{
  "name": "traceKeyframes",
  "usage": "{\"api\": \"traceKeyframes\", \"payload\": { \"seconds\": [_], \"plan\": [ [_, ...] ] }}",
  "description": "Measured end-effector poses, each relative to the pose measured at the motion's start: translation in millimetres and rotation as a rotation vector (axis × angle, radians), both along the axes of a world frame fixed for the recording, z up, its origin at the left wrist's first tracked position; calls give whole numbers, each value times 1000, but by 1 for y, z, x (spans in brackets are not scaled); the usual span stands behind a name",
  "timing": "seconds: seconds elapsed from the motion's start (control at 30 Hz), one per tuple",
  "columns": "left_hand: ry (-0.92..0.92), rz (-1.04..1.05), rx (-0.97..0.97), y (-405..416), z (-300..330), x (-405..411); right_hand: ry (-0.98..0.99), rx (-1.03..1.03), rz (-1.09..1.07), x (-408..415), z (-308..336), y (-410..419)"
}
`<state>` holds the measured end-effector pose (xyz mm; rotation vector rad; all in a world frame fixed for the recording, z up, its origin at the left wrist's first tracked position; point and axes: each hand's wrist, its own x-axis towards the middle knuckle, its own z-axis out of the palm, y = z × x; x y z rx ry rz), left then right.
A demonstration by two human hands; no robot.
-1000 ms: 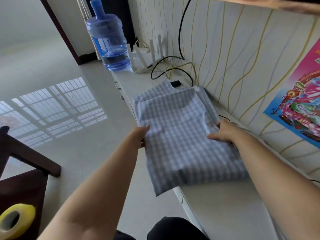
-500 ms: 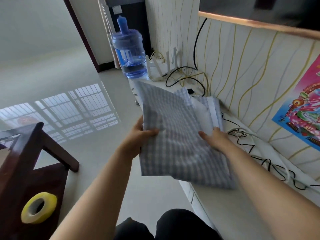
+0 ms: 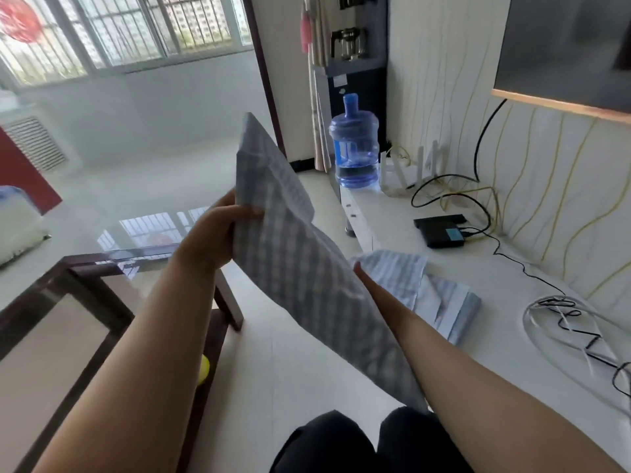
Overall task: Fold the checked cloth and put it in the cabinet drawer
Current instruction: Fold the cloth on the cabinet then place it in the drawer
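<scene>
The folded blue-and-white checked cloth (image 3: 300,264) is held up off the cabinet, tilted on edge over the floor. My left hand (image 3: 218,233) grips its left edge, thumb on the near face. My right hand (image 3: 362,271) is behind the cloth's right side and mostly hidden, so its grip is not visible. The low white cabinet (image 3: 409,240) runs along the wall on the right; its drawer fronts (image 3: 355,216) appear closed.
Other folded checked cloths (image 3: 440,295) lie on the cabinet top. A blue water bottle (image 3: 355,151), a white router (image 3: 406,175), a black box (image 3: 440,230) and coiled cables (image 3: 580,322) are also there. A dark glass-topped table (image 3: 85,285) stands at left.
The cloth has been lifted from the cabinet top and swung left and upward over the floor, both hands going with it. The view has tilted up toward the room.
</scene>
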<state>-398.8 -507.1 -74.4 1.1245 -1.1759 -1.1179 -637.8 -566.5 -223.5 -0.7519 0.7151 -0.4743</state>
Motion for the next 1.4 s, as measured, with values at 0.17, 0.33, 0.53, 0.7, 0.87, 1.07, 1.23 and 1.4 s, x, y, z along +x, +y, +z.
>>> {"api": "traceKeyframes", "payload": {
  "seconds": [0.17,0.33,0.53,0.7,0.87,1.07,1.23,1.4],
  "plan": [
    [-37,67,-105,39,39,53,-69,-191,-12,48,50,3],
    [-208,314,-75,59,32,103,88,-839,-410,54,130,-25],
    [-147,478,-167,61,17,111,276,-1160,-380,68,133,-15],
    [-88,563,-184,58,-6,106,62,-723,-141,53,114,-8],
    [-265,621,-182,48,-14,105,373,-800,-281,59,102,-1],
    [-176,604,-100,38,-18,105,-9,-326,-96,40,92,7],
    [57,550,-26,34,-29,109,156,-441,226,23,59,11],
    [60,567,28,25,-27,118,67,-432,197,22,63,17]
  ]
}}
